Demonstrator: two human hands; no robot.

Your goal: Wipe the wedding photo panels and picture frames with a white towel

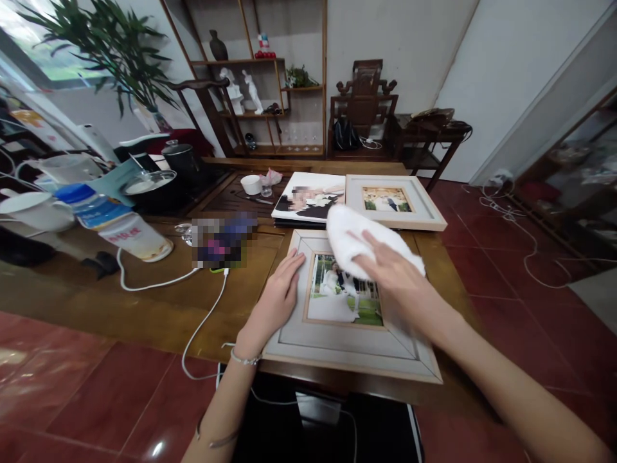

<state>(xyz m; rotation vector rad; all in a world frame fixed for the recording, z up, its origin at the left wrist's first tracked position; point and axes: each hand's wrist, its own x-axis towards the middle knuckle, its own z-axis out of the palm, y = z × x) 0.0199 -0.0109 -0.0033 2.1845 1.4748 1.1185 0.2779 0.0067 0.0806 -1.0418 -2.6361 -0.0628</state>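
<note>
A picture frame with a pale wooden border and a wedding photo lies flat at the table's near edge. My left hand rests on its left side, fingers laid along the border. My right hand holds a white cloth over the upper right of the frame, covering part of the photo and border. Whether the cloth presses on the glass is hard to tell. Behind it lie a second framed photo and a photo album with a picture on its cover.
On the wooden table stand a bottle with a blue cap, a lidded pot, a white cup and a blurred-out object. A white cable hangs over the near edge. Shelves and a chair stand behind.
</note>
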